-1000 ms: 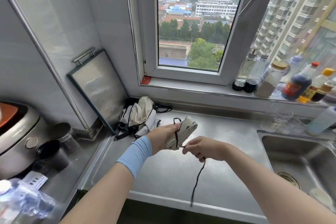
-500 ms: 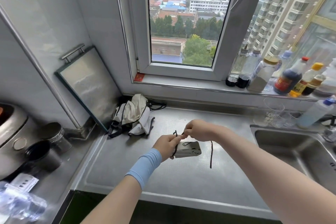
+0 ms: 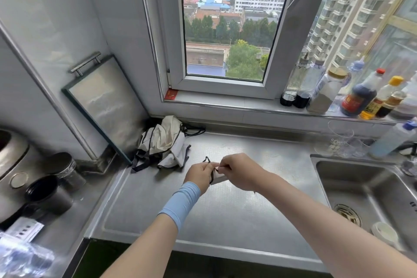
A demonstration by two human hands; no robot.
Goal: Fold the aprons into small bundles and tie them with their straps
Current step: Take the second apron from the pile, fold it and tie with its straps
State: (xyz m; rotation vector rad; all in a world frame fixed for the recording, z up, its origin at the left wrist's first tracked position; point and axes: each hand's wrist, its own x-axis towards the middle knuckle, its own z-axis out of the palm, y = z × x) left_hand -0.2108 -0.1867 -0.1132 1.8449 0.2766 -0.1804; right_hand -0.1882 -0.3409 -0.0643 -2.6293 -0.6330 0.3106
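Over the steel worktop (image 3: 225,214), both hands met at the apron bundle (image 3: 220,179): left hand (image 3: 198,176) grip curled round it, right hand (image 3: 239,171) pinching the black strap (image 3: 211,177). Best approach imo: squeeze bundle tight w/ left, pull knot snug. Bundle looked pale, compact, mostly hidden. Farther back, loose aprons (image 3: 164,142) lay heaped by the wall.

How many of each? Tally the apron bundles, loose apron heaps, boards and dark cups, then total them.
Apron bundle, gripped by the left hand, its strap pinched by the right hand: 1
Loose apron heap: 1
Board leaning on the wall: 1
Dark cups: 2
Total: 5
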